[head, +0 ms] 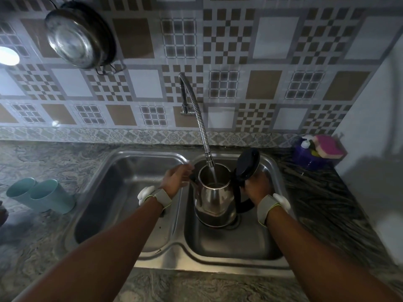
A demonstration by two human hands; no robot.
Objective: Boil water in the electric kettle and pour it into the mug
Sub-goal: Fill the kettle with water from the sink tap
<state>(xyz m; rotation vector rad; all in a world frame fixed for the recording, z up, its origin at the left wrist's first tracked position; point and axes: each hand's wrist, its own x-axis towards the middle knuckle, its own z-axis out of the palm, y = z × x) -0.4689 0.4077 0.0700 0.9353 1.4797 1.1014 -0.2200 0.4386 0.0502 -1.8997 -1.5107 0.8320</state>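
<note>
The right hand (256, 184) is clamped on the kettle (214, 197) handle, holding it upright in the right sink (270, 171) basin so tap (204, 136) water falls inside; the left hand (175, 178), fingers loose, steadies the spout side.

The stainless-steel electric kettle (214, 198) stands upright in the right sink basin (235, 243), its black lid (247, 163) flipped open above the right hand (257, 185) gripping its black handle. Water streams from the flexible tap (199, 118) into its mouth.
</note>
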